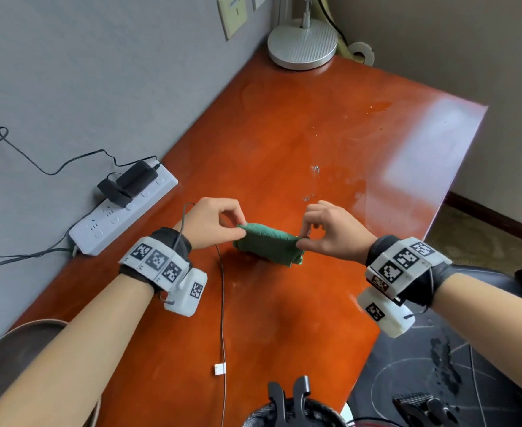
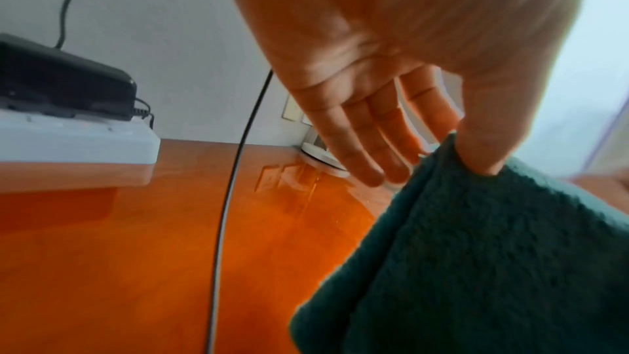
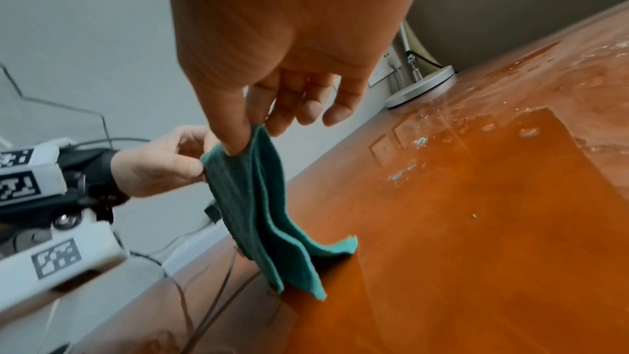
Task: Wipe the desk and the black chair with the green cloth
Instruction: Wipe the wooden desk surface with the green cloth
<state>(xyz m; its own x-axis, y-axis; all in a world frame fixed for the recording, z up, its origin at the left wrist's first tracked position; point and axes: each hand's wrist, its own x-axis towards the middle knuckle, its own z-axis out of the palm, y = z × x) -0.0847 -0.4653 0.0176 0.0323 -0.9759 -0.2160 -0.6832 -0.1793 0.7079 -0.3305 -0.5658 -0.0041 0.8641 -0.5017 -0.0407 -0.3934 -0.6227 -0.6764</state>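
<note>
Power strip (image 1: 124, 211) far left by wall, untouched; left hand (image 1: 213, 223) pinches left top corner of green cloth (image 1: 269, 243), other fingers loose; cloth folded, hangs mid-desk, lower edge touching desk (image 1: 284, 303); right hand (image 1: 333, 231) pinches right corner; droplets (image 1: 315, 169) far right remain; wiping seemingly not begun; black chair (image 1: 438, 365) near right, undone

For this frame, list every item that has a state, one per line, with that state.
green cloth: folded, held up by its top corners, lower edge touching the desk
left hand: pinches one corner
right hand: pinches the other corner
desk: droplets and smears on it
power strip: black adapter plugged in
</note>
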